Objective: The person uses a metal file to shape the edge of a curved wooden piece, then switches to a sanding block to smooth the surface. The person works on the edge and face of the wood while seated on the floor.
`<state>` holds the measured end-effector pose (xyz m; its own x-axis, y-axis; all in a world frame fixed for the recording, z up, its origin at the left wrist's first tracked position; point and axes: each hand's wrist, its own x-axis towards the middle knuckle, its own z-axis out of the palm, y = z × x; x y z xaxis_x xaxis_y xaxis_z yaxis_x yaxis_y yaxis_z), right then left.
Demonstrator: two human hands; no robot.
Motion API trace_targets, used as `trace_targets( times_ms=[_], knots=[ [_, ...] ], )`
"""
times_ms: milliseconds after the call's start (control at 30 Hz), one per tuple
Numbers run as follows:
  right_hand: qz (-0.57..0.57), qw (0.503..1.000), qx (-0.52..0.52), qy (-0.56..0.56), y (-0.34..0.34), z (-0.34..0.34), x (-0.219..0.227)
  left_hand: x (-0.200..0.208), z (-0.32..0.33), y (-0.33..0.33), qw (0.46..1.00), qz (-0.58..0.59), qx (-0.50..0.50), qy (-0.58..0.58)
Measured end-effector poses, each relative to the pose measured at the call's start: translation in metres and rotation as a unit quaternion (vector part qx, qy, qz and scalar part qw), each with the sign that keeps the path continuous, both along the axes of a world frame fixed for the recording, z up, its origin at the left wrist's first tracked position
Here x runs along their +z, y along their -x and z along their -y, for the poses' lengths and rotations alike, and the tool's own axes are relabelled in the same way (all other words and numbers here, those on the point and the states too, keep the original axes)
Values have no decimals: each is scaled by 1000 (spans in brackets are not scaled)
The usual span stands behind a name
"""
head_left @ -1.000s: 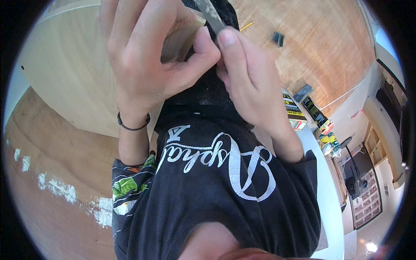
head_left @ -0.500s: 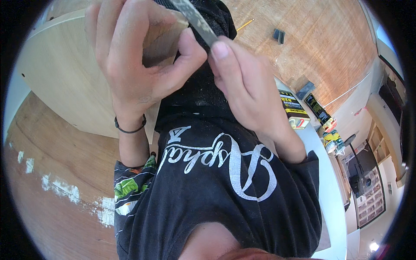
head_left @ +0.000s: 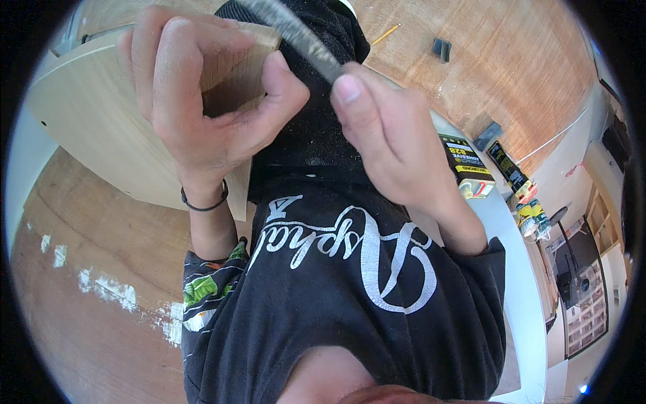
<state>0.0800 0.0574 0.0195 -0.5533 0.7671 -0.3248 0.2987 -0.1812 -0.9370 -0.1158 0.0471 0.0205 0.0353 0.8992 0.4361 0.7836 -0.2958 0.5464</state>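
Note:
A pale, curved wooden panel [head_left: 94, 114] leans across the upper left. My left hand [head_left: 195, 121] is closed round its edge near the corner, the fingers curled over the wood and the thumb bent against it. In my right hand [head_left: 397, 141] is a flat metal file [head_left: 303, 40], gripped near its lower end with the thumb along the top. Pale dust covers the file, which slants up and left, close beside the panel's corner; whether it touches the wood I cannot tell. Its far end lies outside the picture.
A black and yellow adhesive tin [head_left: 471, 172] stands on the white surface [head_left: 521, 283] to my right. Beyond lie a dark block [head_left: 488, 137], a smaller dark piece [head_left: 441, 49] and a yellow pencil [head_left: 385, 34]. White smears [head_left: 111, 289] mark the brown wooden surface at left.
My left hand and the panel's corner have shifted a little left. The right hand with the file has moved slightly right and down, and the gap between the hands is wider.

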Motion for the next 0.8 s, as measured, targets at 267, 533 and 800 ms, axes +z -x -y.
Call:
trace_targets(
  times_ms=[267, 533, 800],
  knots=[
    [19, 998, 28, -43, 5, -7, 7, 3, -2, 2, 998, -63, -12, -10],
    [-2, 998, -1, -61, 20, -17, -7, 0, -3, 5, 998, -53, -6, -24],
    [14, 1000, 7, -5, 0, 5, 10, 2, -4, 2, 997, -63, -20, -29]
  ],
)
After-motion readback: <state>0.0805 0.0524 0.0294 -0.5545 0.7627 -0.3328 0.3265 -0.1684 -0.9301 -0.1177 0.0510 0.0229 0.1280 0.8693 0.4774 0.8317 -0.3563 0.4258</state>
